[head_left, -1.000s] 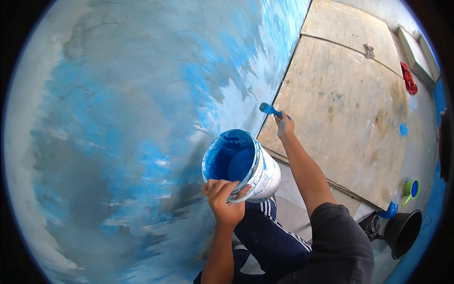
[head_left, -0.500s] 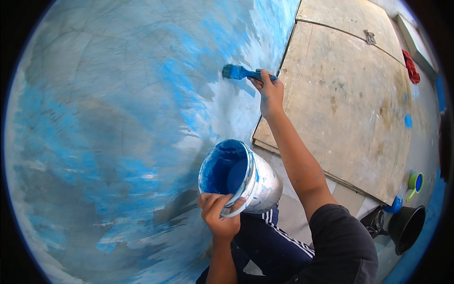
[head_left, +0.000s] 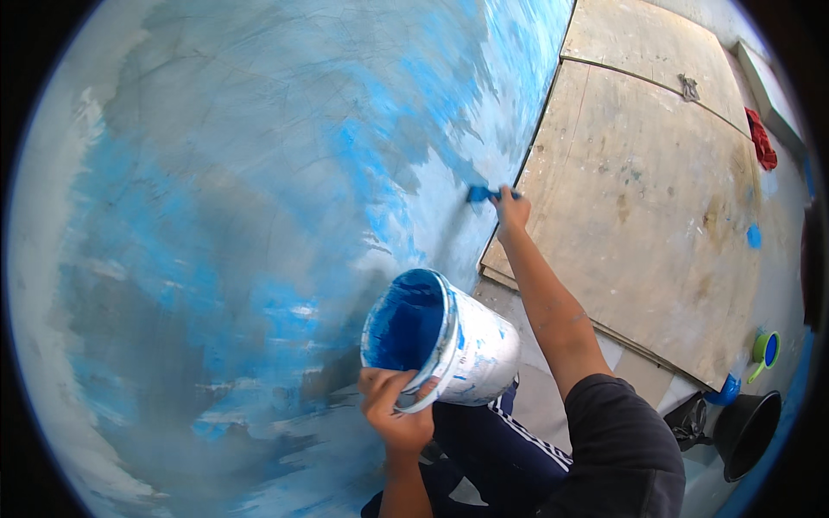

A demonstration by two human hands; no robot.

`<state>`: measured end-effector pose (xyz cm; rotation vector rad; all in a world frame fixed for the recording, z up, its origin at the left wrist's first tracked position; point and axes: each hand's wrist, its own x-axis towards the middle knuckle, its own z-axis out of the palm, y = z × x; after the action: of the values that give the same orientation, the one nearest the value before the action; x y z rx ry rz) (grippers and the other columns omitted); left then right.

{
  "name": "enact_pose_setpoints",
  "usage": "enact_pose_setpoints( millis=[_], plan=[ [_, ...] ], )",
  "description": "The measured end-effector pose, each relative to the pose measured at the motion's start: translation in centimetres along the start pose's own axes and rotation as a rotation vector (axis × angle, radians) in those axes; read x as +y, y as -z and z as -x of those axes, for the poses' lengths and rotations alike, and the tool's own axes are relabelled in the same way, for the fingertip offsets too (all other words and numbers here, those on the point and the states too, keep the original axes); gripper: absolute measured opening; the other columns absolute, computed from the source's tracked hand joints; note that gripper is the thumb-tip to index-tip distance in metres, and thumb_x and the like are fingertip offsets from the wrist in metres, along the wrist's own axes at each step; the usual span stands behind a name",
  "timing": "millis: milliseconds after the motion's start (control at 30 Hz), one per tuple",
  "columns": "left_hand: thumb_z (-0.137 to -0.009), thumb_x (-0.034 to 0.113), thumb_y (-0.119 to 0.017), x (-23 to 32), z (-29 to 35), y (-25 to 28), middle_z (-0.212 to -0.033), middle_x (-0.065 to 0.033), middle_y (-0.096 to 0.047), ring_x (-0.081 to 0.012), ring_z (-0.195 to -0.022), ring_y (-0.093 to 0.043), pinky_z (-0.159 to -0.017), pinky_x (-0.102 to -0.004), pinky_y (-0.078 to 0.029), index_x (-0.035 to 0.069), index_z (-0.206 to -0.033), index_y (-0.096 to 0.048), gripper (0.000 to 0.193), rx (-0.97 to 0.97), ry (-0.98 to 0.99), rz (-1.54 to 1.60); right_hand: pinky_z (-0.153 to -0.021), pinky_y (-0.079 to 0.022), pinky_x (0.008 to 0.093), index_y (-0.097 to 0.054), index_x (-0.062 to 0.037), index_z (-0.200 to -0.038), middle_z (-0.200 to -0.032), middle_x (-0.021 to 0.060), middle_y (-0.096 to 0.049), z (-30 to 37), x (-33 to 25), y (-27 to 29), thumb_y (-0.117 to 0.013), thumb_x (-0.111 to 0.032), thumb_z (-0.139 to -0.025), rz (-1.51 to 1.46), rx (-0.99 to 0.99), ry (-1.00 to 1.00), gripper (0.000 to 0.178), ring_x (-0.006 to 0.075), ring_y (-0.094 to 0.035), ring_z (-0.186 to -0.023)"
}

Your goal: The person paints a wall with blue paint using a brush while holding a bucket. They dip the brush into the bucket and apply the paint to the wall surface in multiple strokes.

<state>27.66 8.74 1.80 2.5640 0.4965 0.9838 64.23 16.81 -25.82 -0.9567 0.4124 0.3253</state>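
Observation:
My left hand grips the near rim of a white paint bucket, which is tilted so its mouth faces left. Deep blue paint coats the inside, and blue smears mark its outer wall. Farther off, my right hand is closed round the handle of a blue paintbrush. The brush head points left, over the low part of a wall streaked in grey, pale and bright blue. Whether the bristles touch the wall I cannot tell.
Wooden boards lie along the wall on the right. A crumpled rag and a red cloth are at the far right. Nearer stand a green dipper, a blue bowl, and a black bucket beside a black plastic bag.
My right hand has brought the brush nearer and to the right, down toward the boards' edge. The bucket has tipped slightly more; my left hand still holds its rim. The view has shifted slightly.

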Motion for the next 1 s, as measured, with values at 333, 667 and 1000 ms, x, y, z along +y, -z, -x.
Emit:
enact_pose_setpoints(
  millis=[333,667,1000],
  plan=[
    [-0.071,0.000,-0.078,0.3,0.4,3.2,-0.078,-0.0087,-0.064,-0.0225,-0.075,-0.052,-0.063,-0.0346,-0.037,-0.004,-0.089,-0.072,0.019,0.049,0.003,-0.040,-0.093,-0.066,0.0354,-0.059,0.0156,-0.121,-0.111,0.0206,-0.068,5.1,-5.4,-3.5,-0.066,-0.011,-0.105,-0.477,-0.360,-0.005,0.032,0.0298,-0.075,-0.098],
    [-0.074,0.011,-0.091,-2.1,-1.0,-1.4,-0.079,-0.0085,-0.070,-0.0259,-0.079,-0.058,-0.068,-0.0384,-0.041,-0.001,-0.087,-0.078,0.022,-0.042,0.119,0.009,-0.078,-0.068,0.0340,-0.067,0.0139,-0.108,-0.105,0.0193,-0.071,-6.4,11.0,9.2,-0.067,-0.013,-0.104,0.051,0.169,-0.130,0.027,0.0259,-0.075,-0.090],
    [-0.073,0.003,-0.084,-4.2,-1.5,-4.5,-0.078,-0.0092,-0.066,-0.0233,-0.078,-0.053,-0.063,-0.0334,-0.036,-0.004,-0.089,-0.075,0.020,-0.058,0.084,-0.041,-0.083,-0.068,0.0333,-0.058,0.0099,-0.112,-0.103,0.0190,-0.072,-6.6,5.5,5.3,-0.064,-0.015,-0.108,-0.582,-0.105,-0.181,0.026,0.0307,-0.076,-0.089]
  ],
)
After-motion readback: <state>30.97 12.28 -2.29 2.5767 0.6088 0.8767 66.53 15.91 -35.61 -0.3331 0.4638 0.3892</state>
